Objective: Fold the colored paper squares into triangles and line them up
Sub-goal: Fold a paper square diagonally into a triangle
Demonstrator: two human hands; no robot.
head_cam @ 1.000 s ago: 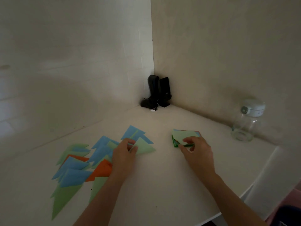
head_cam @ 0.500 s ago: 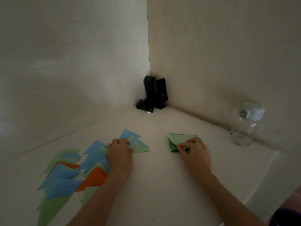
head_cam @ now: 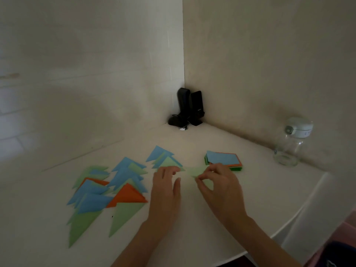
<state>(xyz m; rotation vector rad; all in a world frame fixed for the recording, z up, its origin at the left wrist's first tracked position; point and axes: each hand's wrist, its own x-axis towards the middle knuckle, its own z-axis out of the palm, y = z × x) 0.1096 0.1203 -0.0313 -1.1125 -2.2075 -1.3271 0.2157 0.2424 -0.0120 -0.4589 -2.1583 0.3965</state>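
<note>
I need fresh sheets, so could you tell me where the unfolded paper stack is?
The paper stack lies on the table's right side, beyond the right hand, left of the clear bottle.

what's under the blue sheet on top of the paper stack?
Under the blue sheet an orange edge and green edges of the stack show. Sheet count and any other colours are covered.

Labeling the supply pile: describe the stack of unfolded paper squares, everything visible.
The stack of unfolded paper squares lies flat on the white table, right of the folded triangles and left of the clear bottle. The top sheet is light blue, an orange sheet's edge shows just under it, and green sheets show at the left and front edges. The edges are slightly fanned, not flush. The right hand sits just in front, pinching a blurred light green sheet; contact with the stack is unclear.
</note>
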